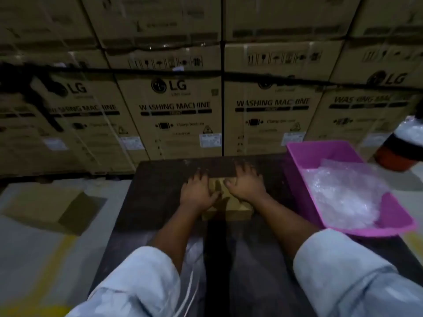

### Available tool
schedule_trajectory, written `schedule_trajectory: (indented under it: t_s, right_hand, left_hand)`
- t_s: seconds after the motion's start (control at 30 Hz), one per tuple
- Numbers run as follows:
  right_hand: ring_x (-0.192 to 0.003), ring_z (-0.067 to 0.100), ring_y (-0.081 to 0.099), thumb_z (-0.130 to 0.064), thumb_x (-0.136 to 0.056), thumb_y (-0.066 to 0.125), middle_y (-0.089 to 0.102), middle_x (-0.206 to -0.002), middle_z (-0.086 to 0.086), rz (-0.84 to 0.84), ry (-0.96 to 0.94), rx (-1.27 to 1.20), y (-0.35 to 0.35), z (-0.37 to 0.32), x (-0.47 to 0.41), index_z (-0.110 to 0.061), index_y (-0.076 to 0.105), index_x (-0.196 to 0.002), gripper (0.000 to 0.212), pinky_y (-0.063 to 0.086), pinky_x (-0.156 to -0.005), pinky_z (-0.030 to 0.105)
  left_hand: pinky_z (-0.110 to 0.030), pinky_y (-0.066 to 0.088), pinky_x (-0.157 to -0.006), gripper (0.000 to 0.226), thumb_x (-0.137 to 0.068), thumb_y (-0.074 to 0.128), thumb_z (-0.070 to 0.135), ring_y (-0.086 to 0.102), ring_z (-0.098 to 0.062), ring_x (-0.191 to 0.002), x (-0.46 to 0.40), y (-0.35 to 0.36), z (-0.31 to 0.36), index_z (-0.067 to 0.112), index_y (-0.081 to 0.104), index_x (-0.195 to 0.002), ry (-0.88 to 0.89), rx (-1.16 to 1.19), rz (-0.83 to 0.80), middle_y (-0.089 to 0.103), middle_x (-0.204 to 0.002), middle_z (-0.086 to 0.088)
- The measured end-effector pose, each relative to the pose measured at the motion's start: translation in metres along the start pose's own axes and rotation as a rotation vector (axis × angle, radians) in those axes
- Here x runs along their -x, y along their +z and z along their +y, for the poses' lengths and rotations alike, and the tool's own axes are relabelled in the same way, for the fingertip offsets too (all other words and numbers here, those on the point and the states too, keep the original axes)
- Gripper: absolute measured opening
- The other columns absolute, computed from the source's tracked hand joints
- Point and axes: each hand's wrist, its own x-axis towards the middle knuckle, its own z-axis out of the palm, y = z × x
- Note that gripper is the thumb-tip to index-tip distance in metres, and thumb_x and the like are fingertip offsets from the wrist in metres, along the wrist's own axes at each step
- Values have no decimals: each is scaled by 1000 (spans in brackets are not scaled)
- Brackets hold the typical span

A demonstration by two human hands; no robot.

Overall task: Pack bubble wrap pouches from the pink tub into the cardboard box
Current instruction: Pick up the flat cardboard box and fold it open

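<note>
A small cardboard box lies on the dark table in front of me, its top flaps folded down. My left hand rests flat on the left flap and my right hand presses on the right flap, fingers spread forward. The two hands cover most of the box top. To the right stands the pink tub, with clear bubble wrap pouches piled in its near half.
A wall of stacked washing machine cartons stands just behind the table. A flattened cardboard sheet lies on the floor at left. An orange and black object sits at far right, with wrapped plastic above it.
</note>
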Motion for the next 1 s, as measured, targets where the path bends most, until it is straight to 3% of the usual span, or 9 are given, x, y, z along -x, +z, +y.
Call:
schedule_trajectory:
  t_s: [0.27,0.4,0.5,0.63,0.73,0.87,1.0]
  right_hand:
    - [-143,32,21,-59,-87,44,19,-157,14,4,49,26,16,7,13,-23,17,-151,78,25,-110,49]
    - [-142,34,22,-57,-88,45,19,-157,13,-90,110,-3,43,16,30,-25,15,-151,77,24,-110,49]
    - [-142,35,20,-56,-88,47,18,-157,13,-79,126,-59,45,16,29,-26,15,-151,77,23,-111,51]
    - [-138,38,25,-47,-89,53,24,-152,17,-47,250,-217,57,22,37,-20,23,-148,71,27,-109,49]
    - [-131,41,35,-35,-87,63,32,-143,22,36,392,-404,64,28,40,-11,34,-140,65,34,-104,42]
    - [-113,32,50,-25,-82,72,48,-125,17,129,500,-643,75,35,44,-10,45,-112,43,34,-81,26]
    - [-91,23,53,-23,-78,78,52,-102,10,248,628,-887,85,41,45,-13,41,-96,42,31,-71,22]
  left_hand:
    - [-45,36,-103,88,-83,55,62,35,-36,-133,11,22,-5,17,20,-149,-22,0,-54,23,-155,-15]
    - [-46,39,-101,86,-82,58,59,37,-37,-132,24,52,-3,17,22,-148,-58,86,-115,25,-153,-15]
    - [-46,41,-102,84,-82,62,54,38,-37,-131,25,56,-3,15,26,-147,-151,269,-75,30,-150,-16]
    - [-41,41,-102,73,-81,72,39,46,-36,-125,38,70,2,10,38,-138,-401,603,13,43,-139,-18]
    - [-36,42,-95,59,-79,76,30,51,-32,-118,41,79,0,7,47,-125,-532,760,77,52,-127,-15]
    - [-28,43,-80,43,-77,79,21,60,-26,-100,44,96,-4,6,54,-108,-629,945,137,63,-105,-13]
    - [-35,51,-86,33,-76,81,19,61,-22,-88,41,108,-4,13,53,-94,-690,1101,226,61,-90,-6]
